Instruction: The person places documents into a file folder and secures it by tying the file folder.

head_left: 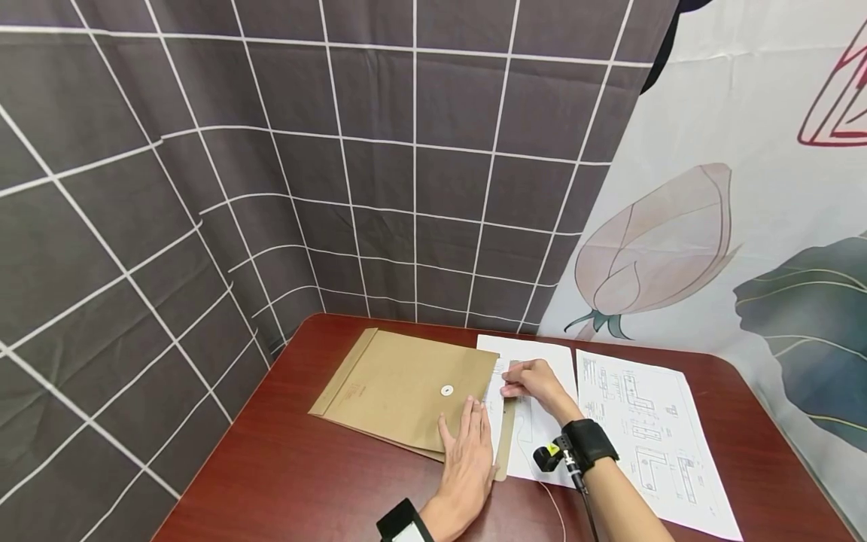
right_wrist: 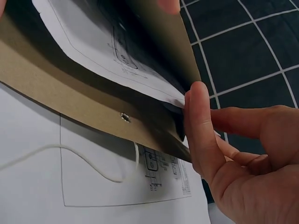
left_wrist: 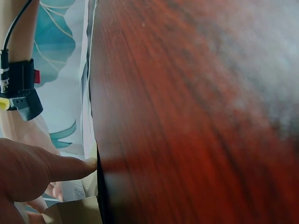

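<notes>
A brown kraft envelope with a white button lies on the table, its mouth toward the right. A printed sheet of paper sits partly inside, between the raised front and the back flap. My left hand rests on the envelope near the mouth, fingers extended. At the far end of the mouth, my right hand pinches the sheet's edge. Its fingers cover that corner, hiding the exact contact. A pale string trails below the flap.
Under the flap lies another drawing sheet. A further printed drawing is spread to its right on the reddish-brown table. A dark gridded curtain and a flower-print cloth stand behind the table.
</notes>
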The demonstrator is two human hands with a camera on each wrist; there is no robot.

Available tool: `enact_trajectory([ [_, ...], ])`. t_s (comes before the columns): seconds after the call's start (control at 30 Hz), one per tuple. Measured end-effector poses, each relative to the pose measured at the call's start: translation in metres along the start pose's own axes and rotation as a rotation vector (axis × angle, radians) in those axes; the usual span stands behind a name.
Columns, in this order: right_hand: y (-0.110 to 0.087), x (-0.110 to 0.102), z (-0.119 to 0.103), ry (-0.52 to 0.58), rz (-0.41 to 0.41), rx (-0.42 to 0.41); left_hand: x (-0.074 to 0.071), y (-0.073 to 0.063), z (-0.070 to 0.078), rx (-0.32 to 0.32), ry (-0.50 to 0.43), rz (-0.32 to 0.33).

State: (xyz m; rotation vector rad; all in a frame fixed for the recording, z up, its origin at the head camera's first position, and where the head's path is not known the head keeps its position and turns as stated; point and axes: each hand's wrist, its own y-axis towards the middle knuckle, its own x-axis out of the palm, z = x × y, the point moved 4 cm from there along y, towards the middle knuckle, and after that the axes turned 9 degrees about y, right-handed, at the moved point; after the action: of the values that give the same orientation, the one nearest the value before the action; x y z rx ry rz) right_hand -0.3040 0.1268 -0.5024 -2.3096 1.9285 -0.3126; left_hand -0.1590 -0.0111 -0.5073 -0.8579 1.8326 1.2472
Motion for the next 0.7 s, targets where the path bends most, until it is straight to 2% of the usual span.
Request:
enact_trajectory([
  [0.33,0.006,0.009,0.008,0.094,0.032,-0.013,0.001,-0.001,-0.001,0.009,0.000,0.001],
  [0.7,0.010,0.023,0.011,0.143,0.063,-0.022,0.001,-0.001,0.000,0.004,-0.024,0.030],
])
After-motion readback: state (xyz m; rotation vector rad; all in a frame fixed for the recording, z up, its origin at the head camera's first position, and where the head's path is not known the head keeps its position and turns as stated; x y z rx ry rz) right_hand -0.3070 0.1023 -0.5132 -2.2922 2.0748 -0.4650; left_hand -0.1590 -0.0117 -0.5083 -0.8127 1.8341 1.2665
